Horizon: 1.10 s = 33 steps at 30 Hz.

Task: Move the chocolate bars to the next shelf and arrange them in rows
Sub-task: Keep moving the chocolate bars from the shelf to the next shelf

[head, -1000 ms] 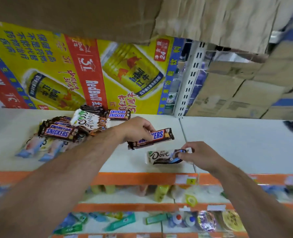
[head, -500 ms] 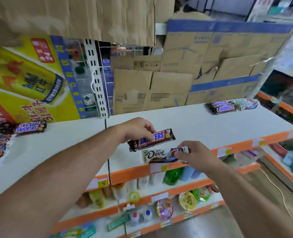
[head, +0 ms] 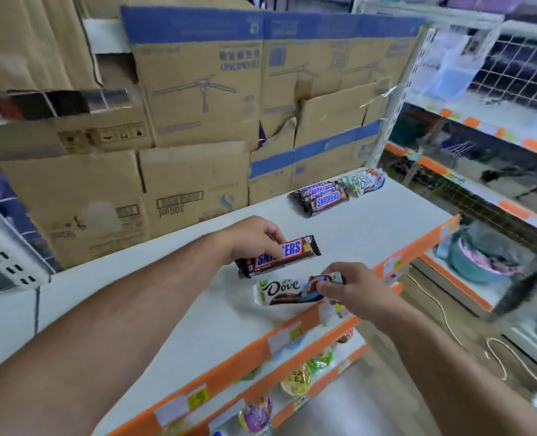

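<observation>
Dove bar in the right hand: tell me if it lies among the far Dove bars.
No, the right hand holds the Dove bar near the shelf's front edge, apart from the far Dove bars.

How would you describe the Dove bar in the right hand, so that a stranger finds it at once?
Start at the white shelf with the orange front edge, before the cardboard boxes. Near its front, the right hand pinches one end of a Dove bar. It is white, unlike the brown Snickers bar behind it in the left hand.
</observation>
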{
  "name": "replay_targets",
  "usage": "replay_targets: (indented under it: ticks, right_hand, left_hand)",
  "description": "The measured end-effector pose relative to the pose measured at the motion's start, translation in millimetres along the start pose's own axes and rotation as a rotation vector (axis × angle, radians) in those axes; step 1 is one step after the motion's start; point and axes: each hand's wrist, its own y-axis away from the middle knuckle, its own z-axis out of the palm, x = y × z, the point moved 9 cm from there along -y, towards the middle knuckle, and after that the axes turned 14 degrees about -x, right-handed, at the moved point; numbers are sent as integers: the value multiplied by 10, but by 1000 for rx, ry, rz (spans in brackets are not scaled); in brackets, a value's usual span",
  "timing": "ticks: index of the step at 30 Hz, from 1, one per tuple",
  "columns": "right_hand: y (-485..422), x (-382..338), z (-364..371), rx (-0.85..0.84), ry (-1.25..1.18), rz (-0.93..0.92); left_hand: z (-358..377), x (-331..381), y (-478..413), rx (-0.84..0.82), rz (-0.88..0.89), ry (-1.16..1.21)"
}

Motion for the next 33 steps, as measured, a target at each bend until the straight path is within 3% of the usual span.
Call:
replay_targets:
  ticks: [11,23,33]
  right_hand:
    - [-843,383,-1151,52,-25,23]
    - [-1808,1031,-2380,-41,-60,-51]
    - [-2382,1162,-3409,124,261,-168]
  left_hand:
    - [-391,670,-1200,-3,14,-80]
    - [-340,1081,-2053,69,-103,-127]
    - [85,1226,-2321,187,-301,-68]
